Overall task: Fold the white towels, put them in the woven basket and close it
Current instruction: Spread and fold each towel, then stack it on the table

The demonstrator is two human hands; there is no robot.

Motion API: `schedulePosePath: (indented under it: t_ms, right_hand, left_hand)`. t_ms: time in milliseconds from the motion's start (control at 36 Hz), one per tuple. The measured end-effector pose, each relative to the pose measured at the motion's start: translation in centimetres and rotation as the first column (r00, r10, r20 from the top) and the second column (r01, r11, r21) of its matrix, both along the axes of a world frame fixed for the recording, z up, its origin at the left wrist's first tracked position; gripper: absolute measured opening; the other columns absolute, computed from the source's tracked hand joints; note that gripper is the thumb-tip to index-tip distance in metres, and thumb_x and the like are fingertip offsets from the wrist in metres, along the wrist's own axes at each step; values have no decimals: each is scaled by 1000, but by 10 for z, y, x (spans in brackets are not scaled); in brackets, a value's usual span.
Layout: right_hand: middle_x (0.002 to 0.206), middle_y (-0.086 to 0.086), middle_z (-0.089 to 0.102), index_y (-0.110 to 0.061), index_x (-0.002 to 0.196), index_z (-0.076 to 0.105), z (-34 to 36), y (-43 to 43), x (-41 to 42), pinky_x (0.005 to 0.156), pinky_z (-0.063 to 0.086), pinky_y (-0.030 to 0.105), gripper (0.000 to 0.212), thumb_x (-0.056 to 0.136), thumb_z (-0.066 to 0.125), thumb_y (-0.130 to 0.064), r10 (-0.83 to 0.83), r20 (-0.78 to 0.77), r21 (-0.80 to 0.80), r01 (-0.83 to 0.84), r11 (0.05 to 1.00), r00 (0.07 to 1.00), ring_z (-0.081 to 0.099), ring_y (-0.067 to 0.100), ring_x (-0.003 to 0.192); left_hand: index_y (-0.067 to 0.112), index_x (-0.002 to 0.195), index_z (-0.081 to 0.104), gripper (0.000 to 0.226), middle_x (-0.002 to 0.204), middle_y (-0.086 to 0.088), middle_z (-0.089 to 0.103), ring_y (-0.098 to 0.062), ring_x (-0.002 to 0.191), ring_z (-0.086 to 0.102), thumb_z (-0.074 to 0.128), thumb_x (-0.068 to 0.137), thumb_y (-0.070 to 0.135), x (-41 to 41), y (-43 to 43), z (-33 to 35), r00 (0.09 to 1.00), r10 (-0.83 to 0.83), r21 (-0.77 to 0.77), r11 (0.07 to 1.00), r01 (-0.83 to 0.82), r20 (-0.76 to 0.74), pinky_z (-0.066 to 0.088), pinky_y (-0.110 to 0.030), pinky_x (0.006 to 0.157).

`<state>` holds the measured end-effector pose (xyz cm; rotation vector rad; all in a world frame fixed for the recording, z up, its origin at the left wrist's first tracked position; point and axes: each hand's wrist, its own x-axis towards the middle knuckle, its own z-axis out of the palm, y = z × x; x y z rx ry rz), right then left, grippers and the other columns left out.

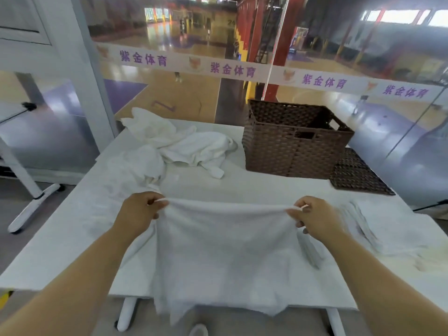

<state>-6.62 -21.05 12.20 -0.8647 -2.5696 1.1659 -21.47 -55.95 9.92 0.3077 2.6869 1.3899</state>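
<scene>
A white towel hangs stretched between my hands above the near part of the white table, its lower edge dropping past the table's front. My left hand pinches its top left corner and my right hand pinches its top right corner. A heap of crumpled white towels lies at the far left of the table. The brown woven basket stands open at the far right, and its flat woven lid lies on the table just right of it.
A small stack of folded white towels lies near the table's right edge. A glass wall with a banner runs behind the table. White frame legs stand on the floor to the left.
</scene>
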Motion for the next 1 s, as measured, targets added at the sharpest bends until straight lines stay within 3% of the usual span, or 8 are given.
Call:
schedulePosePath:
  t_ms: [139,278,333,444,611,750,889,1000]
  right_hand:
    - [71,14,67,-11,77,63,-22,-1,-24,58,58,32,10,82,72,-10,-120,-58,-88,114,990,991,66,21,58]
    - [67,6,69,-11,77,67,-33,12,-55,70,56,32,7,84,67,-10,-234,-94,-90,226,970,968,68,22,65]
    - [77,6,71,-12,85,70,-38,22,-71,84,55,44,4,83,67,-12,-271,-79,-107,262,959,959,68,28,79]
    - [130,8,57,-13,131,53,-43,30,-100,102,44,49,51,83,71,-19,-269,16,-188,267,945,963,58,29,114]
    - [133,6,57,-8,129,57,-67,23,-114,103,35,29,42,89,64,-20,-72,217,3,73,997,973,52,23,123]
    - [125,-2,62,-16,124,61,-97,12,-106,100,39,24,36,90,64,-26,101,459,-13,-107,994,883,56,14,116]
    - [140,2,50,-19,136,50,-125,-2,-93,105,37,29,42,96,51,-32,239,701,-7,-329,944,671,47,19,127]
    - [159,5,11,-12,149,25,-155,-13,-83,113,26,39,54,101,40,-32,250,836,27,-493,870,488,14,20,145]
  left_hand:
    - [12,74,68,12,72,-13,69,-27,66,68,67,85,8,-28,10,-17,987,60,163,983,-85,150,57,-34,64]
    - [6,83,65,4,89,-20,70,-26,73,70,67,85,8,-65,26,-22,960,38,268,956,-116,278,56,-40,80]
    - [8,96,65,10,106,-11,68,-20,85,67,66,87,13,-82,36,-22,971,-24,219,975,-29,237,51,-34,87]
    - [25,134,47,54,137,7,42,-14,123,47,68,85,25,-108,54,-28,950,-216,122,974,193,225,36,-26,96]
    - [27,112,61,27,124,8,56,-12,109,56,66,86,33,-121,66,-67,921,-331,-126,924,360,205,38,-21,86]
    - [34,87,58,5,106,7,63,-9,94,60,63,88,32,-106,75,-99,825,-472,-215,810,545,311,44,-22,85]
    - [25,138,42,56,147,3,36,-15,132,37,53,90,50,-88,75,-132,638,-573,-349,539,767,515,29,-25,108]
    - [23,149,22,66,158,-2,10,-22,143,15,46,94,50,-87,81,-142,615,-614,-494,384,781,495,17,-31,115]
